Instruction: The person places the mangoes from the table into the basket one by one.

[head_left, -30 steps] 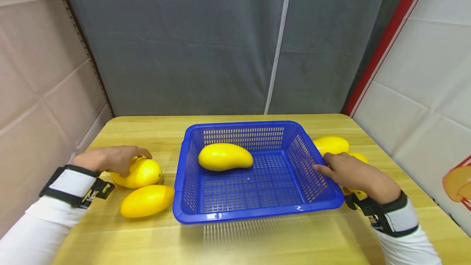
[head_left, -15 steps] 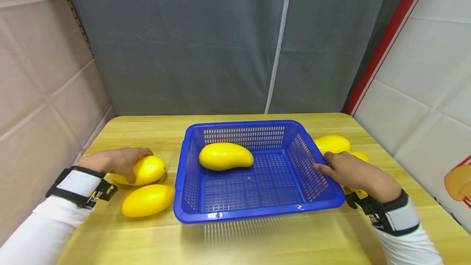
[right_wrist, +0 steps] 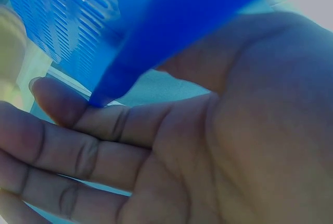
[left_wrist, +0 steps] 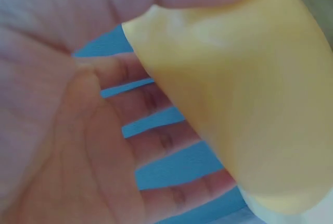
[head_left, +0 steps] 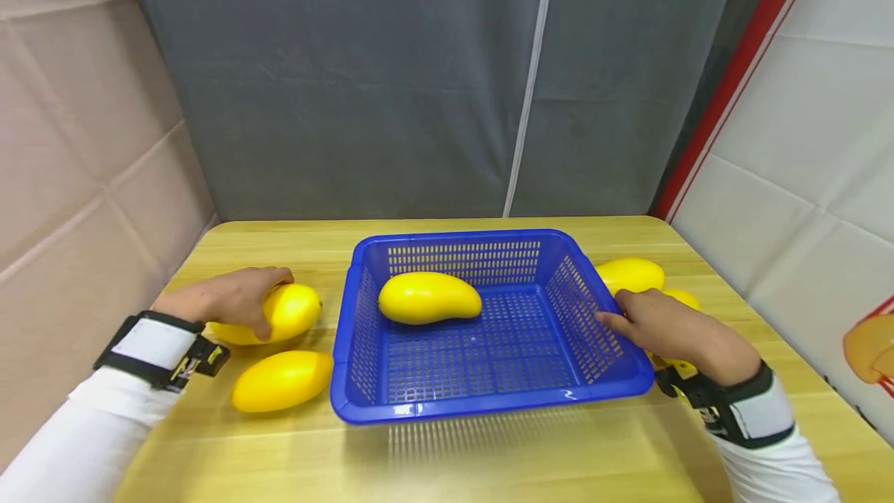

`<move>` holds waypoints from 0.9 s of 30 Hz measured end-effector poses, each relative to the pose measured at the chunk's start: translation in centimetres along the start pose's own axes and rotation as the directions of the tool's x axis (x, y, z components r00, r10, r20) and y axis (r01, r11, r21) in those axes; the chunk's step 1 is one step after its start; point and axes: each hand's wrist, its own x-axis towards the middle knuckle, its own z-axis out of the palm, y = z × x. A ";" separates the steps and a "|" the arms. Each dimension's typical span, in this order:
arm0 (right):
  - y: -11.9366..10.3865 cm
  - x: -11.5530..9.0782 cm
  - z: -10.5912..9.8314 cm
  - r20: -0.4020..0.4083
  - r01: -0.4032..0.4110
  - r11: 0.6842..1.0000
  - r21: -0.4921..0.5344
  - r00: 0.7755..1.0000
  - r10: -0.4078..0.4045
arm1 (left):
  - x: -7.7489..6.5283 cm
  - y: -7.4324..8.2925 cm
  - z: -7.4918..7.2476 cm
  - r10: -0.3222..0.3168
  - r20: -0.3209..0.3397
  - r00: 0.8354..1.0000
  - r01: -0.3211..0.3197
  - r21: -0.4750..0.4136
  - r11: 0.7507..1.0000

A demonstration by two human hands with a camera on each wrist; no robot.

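While a loose mango (head_left: 282, 381) lies nearest me on the wooden table (head_left: 433, 464), beside the blue basket (head_left: 447, 410), my right hand (head_left: 673, 336) grips that basket by its right rim, and my left hand (head_left: 240, 303) curls thumb and fingers round a second mango (head_left: 293, 313) just behind the loose one; farther on, another mango (head_left: 429, 298) sits inside the basket, toward its back left, more yellow fruit (head_left: 631, 275) lies past the right rim, and a grey curtain (head_left: 349, 99) hangs behind

Smooth, glossy yellow mango (head_left: 292, 313) in the left hand (head_left: 244, 303), equally shiny second mango (head_left: 282, 381) just beside it, glossy blue plastic basket (head_left: 489, 408) at the right hand (head_left: 667, 328), smooth wood-grain tabletop (head_left: 489, 464) with a soft sheen below both hands, matt grey cloth backdrop (head_left: 349, 99) beyond them
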 end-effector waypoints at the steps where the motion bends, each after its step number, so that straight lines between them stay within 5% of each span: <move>1: 0.0 0.0 0.0 0.001 -0.003 1.000 0.001 1.000 0.003 | 0.2 0.2 -0.2 -0.006 -0.006 1.000 0.006 0.009 1.000; 20: 0.2 0.0 0.1 -0.017 0.006 1.000 -0.019 1.000 -0.007 | 1.3 4.9 -5.2 -0.008 -0.222 0.975 0.053 0.199 0.978; 27: 0.1 0.1 0.1 -0.017 0.007 1.000 -0.017 1.000 -0.007 | 1.2 5.9 -6.7 -0.039 -0.253 0.967 0.106 0.257 0.961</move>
